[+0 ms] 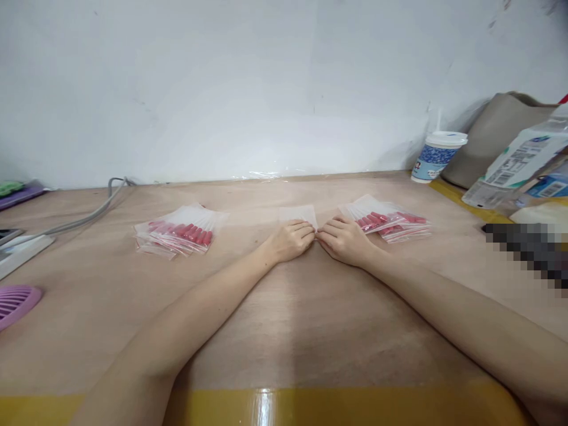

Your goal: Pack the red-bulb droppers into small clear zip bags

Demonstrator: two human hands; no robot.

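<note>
A small clear plastic zip bag lies on the wooden table in front of me. My left hand rests over its near edge, fingers bent and pressed together on it. At the bag's right corner my right hand pinches the edge, its fingertips almost touching those of the left. My fingers hide the near part of the bag. Left of my hands is a fanned pile of zip bags with red pieces inside. A similar pile of bags lies just beyond and right of my right hand.
On the right stand a paper cup with a straw, a plastic bottle and a grey-brown container. A grey cable and a purple slotted object are at left. A white wall closes the back.
</note>
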